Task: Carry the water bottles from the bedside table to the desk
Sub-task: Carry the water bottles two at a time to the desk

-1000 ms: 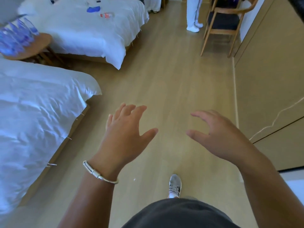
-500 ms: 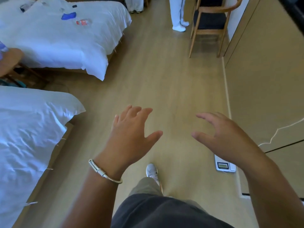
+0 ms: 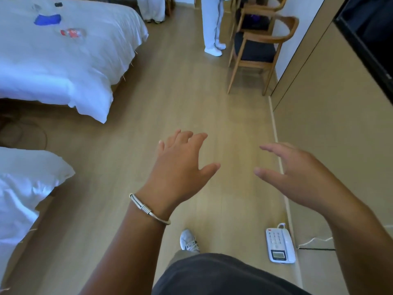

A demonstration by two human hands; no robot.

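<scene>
Both hands out in front of me over the wood-look floor (image 3: pixel 170 99), holding nothing. Left hand (image 3: pixel 180 167) fingers spread and relaxed, thumb out to the side, metal bangle (image 3: pixel 148 210) on the wrist. Right hand (image 3: pixel 297 173) palm down, fingers extended and slightly bent, thumb apart from them. Hands are apart from each other, nothing between them. I see no water bottles on any table from here; only candidate is a small clear item with a red label (image 3: pixel 72 33) lying on the far bed (image 3: pixel 70 67), too blurred to call it a bottle. Blue patch (image 3: pixel 47 19) and a small dark object (image 3: pixel 58 4) on the same bed cover. Corner of a nearer bed (image 3: pixel 27 184) at left, dark gap between the two. Right side: tan wall panels (image 3: pixel 331 128) with a pale skirting strip along the floor, dark screen edge (image 3: pixel 370 33) top right. Wooden chair with dark seat (image 3: pixel 257 50) against the wall ahead, a second one behind it. A person in white trousers (image 3: pixel 212 26) stands beside the chairs. White corded telephone (image 3: pixel 279 244) sits on the floor by the skirting, cord running toward the wall. My grey shoe (image 3: pixel 188 240) is on the floor below the hands.
</scene>
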